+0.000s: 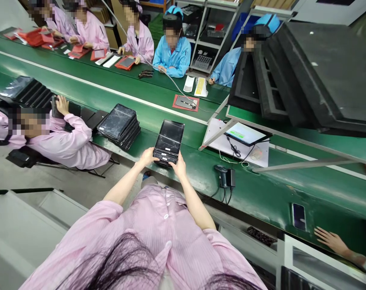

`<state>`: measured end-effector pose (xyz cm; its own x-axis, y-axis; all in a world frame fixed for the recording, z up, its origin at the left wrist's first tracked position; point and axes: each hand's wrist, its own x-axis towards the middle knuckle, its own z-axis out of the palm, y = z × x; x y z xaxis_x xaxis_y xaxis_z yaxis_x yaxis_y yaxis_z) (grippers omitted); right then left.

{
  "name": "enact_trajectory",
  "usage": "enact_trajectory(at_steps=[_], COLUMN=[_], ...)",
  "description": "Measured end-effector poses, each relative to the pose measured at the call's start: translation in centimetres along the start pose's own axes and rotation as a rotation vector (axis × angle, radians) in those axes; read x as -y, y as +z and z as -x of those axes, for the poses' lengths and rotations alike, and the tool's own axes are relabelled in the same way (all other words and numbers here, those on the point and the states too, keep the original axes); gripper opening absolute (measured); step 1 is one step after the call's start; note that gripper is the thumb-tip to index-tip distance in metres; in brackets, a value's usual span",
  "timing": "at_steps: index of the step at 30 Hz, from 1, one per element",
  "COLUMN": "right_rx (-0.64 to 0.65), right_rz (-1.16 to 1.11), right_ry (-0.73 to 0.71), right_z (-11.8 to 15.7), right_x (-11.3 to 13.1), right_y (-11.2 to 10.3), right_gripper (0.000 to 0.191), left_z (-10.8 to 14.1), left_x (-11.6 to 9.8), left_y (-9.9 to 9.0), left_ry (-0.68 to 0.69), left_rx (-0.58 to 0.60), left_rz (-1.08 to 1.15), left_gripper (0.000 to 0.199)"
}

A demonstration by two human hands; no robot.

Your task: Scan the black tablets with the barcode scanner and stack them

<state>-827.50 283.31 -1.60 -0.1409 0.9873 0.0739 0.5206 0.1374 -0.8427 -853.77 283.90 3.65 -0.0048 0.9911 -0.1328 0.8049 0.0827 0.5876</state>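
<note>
Between my two hands is a short stack of black tablet-like devices (170, 137), with small white labels on the edges facing me. My left hand (147, 157) grips the stack's near left corner, and my right hand (179, 165) grips its near right corner. The stack is at the near edge of the green bench (197, 173). To its left stands a taller pile of similar black devices (119, 123) in shiny film.
Right of my hands are a lit monitor (246, 133) on a white board, a handheld scanner (221, 175) and a phone (298, 216). Another person's hand (330, 240) rests at far right. A person in pink (71, 141) sits left. Metal framing (303, 164) crosses the bench.
</note>
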Motion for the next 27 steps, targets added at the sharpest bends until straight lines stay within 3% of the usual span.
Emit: enact_trajectory(at_steps=[10, 21, 24, 27], right_rx=[-0.005, -0.093, -0.097, -0.085], right_rz=[0.079, 0.016, -0.006, -0.068], right_ry=[0.101, 0.041, 0.058, 0.066], right_z=[-0.7, -0.4, -0.3, -0.1], right_x=[0.0, -1.0, -1.3, -1.4], right_y=[0.2, 0.2, 0.3, 0.6], right_gripper=[0.1, 0.097, 0.094, 0.094], left_z=[-1.4, -0.7, -0.5, -0.6], left_x=[-0.8, -2.5, -2.4, -1.4], left_y=[-0.7, -0.2, -0.1, -0.2], left_ry=[-0.082, -0.049, -0.047, -0.05], left_rx=[0.025, 0.012, -0.005, 0.005], left_rz=[-0.106, -0.114, -0.083, 0.045], left_gripper=[0.062, 0.059, 0.059, 0.072])
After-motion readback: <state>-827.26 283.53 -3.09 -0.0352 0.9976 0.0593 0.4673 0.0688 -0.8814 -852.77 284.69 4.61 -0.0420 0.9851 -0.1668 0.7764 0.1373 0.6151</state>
